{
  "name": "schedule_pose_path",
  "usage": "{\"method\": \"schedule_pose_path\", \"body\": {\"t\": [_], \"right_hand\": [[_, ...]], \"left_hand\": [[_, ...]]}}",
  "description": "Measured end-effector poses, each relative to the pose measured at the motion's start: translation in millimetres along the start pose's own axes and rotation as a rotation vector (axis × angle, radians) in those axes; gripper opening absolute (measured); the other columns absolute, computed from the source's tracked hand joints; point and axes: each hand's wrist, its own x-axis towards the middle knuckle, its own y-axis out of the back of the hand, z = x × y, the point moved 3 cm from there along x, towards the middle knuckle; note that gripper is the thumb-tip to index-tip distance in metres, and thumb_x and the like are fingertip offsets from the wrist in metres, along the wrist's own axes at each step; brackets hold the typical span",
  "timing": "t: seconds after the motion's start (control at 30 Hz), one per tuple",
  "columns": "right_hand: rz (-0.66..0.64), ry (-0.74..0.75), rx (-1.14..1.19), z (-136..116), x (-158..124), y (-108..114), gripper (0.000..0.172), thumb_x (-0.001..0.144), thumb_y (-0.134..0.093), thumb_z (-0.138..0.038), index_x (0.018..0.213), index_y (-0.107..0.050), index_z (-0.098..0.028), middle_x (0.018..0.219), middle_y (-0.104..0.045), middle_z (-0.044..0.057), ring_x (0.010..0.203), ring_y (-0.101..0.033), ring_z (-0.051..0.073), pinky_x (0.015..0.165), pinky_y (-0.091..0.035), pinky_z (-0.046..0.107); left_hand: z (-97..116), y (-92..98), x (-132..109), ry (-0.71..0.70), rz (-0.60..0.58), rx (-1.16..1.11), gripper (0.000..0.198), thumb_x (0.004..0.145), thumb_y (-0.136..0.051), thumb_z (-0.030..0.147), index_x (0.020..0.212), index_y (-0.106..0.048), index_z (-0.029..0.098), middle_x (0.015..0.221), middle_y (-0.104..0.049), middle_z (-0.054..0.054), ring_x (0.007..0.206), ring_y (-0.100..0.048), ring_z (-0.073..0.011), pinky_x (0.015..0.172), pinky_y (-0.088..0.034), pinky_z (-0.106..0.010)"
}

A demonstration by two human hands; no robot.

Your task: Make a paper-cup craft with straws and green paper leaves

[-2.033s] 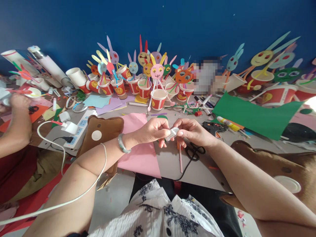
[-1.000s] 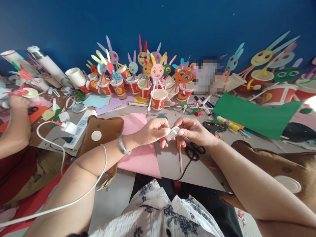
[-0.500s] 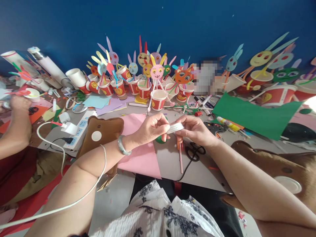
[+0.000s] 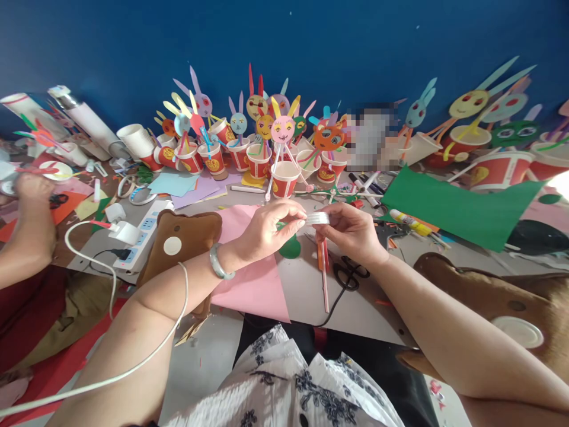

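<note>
A small white roll of tape [image 4: 318, 219] is held up over the table, edge toward me. My right hand [image 4: 353, 234] grips its right side between thumb and fingers. At the roll's left edge, my left hand [image 4: 273, 228] has thumb and index finger closed in a pinch; whether a loose tape end is between them is too small to tell. Beneath the hands lie a green paper piece [image 4: 290, 247], a pink paper sheet [image 4: 249, 284], thin reddish strips [image 4: 325, 279] and black-handled scissors [image 4: 351, 274].
Red-and-white paper cups [image 4: 285, 181] bearing paper rabbit faces line the blue wall. Left are a brown plush pouch [image 4: 178, 237] and a power strip [image 4: 149, 228]; a white cable [image 4: 146, 362] crosses my left arm. Green paper [image 4: 457, 207] lies right. Another person's arm [image 4: 29, 231] is far left.
The tape roll has turned from a tilted to a more level pose and risen slightly. My left fingers have shifted to its left edge, uncovering more of the green paper piece.
</note>
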Motion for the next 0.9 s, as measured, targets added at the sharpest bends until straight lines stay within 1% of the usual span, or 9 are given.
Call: {"method": "schedule_pose_path", "body": {"t": [0.07, 0.23, 0.33, 0.47, 0.6, 0.7, 0.77, 0.9], "right_hand": [[0.011, 0.009, -0.063, 1.4, -0.9, 1.0, 0.032, 0.077, -0.081, -0.044, 0.088, -0.061, -0.023, 0.061, -0.067, -0.001, 0.052, -0.066, 0.018, 0.053, -0.057, 0.032], [0.062, 0.069, -0.287, 2.6, -3.6, 4.5, 0.025, 0.080, -0.076, -0.040, 0.092, -0.064, -0.021, 0.060, -0.065, -0.001, 0.053, -0.065, 0.016, 0.054, -0.055, 0.030], [0.081, 0.106, -0.373, 1.2, -4.7, 4.1, 0.021, 0.082, -0.074, -0.037, 0.093, -0.065, -0.021, 0.060, -0.066, -0.001, 0.053, -0.064, 0.016, 0.054, -0.053, 0.028], [0.086, 0.137, -0.408, -1.7, -5.6, 1.0, 0.016, 0.084, -0.070, -0.033, 0.092, -0.064, -0.021, 0.059, -0.066, -0.001, 0.051, -0.064, 0.016, 0.051, -0.050, 0.027], [0.095, 0.145, -0.437, -3.4, -6.7, -0.2, 0.013, 0.084, -0.069, -0.030, 0.093, -0.064, -0.021, 0.059, -0.067, -0.001, 0.052, -0.065, 0.016, 0.053, -0.050, 0.028], [0.094, 0.168, -0.467, -4.6, -7.8, -0.1, 0.012, 0.084, -0.067, -0.027, 0.094, -0.065, -0.021, 0.060, -0.067, -0.001, 0.051, -0.064, 0.016, 0.052, -0.049, 0.027], [0.089, 0.178, -0.486, -5.2, -8.4, 0.0, 0.011, 0.085, -0.067, -0.027, 0.094, -0.065, -0.021, 0.059, -0.067, -0.001, 0.051, -0.064, 0.015, 0.053, -0.049, 0.027], [0.094, 0.182, -0.505, -5.0, -8.9, 0.1, 0.013, 0.086, -0.067, -0.030, 0.095, -0.065, -0.021, 0.060, -0.067, 0.000, 0.052, -0.064, 0.015, 0.053, -0.051, 0.027]], "left_hand": [[-1.2, -0.5, -0.4, -0.010, -0.014, 0.031, 0.013, 0.098, -0.058, 0.027, 0.095, -0.064, 0.016, 0.098, -0.072, -0.009, 0.095, -0.068, -0.0167, 0.088, -0.053, -0.031], [-1.7, -0.9, -1.2, -0.033, -0.063, 0.132, 0.016, 0.101, -0.052, 0.028, 0.093, -0.061, 0.017, 0.100, -0.070, -0.009, 0.099, -0.068, -0.0166, 0.090, -0.053, -0.031], [-1.2, -1.0, -1.4, -0.065, -0.085, 0.213, 0.016, 0.103, -0.047, 0.026, 0.093, -0.058, 0.018, 0.101, -0.069, -0.009, 0.099, -0.067, -0.0167, 0.089, -0.053, -0.030], [-2.0, -2.5, -2.0, -0.106, -0.117, 0.301, 0.014, 0.104, -0.043, 0.024, 0.096, -0.054, 0.019, 0.101, -0.066, -0.008, 0.097, -0.066, -0.0177, 0.087, -0.052, -0.031], [-3.1, -4.7, -2.3, -0.124, -0.148, 0.379, 0.014, 0.104, -0.039, 0.022, 0.097, -0.051, 0.019, 0.101, -0.063, -0.009, 0.092, -0.065, -0.0182, 0.082, -0.053, -0.031], [-2.6, -6.1, -2.5, -0.141, -0.159, 0.423, 0.015, 0.104, -0.036, 0.020, 0.097, -0.049, 0.018, 0.103, -0.062, -0.011, 0.090, -0.064, -0.0187, 0.079, -0.053, -0.032], [-3.0, -6.7, -2.7, -0.134, -0.162, 0.435, 0.016, 0.104, -0.034, 0.020, 0.097, -0.048, 0.018, 0.105, -0.062, -0.012, 0.090, -0.064, -0.0190, 0.079, -0.053, -0.032], [-5.2, -7.7, -3.6, -0.111, -0.160, 0.406, 0.015, 0.104, -0.033, 0.019, 0.097, -0.046, 0.019, 0.107, -0.062, -0.013, 0.093, -0.064, -0.0192, 0.082, -0.052, -0.033]]}}
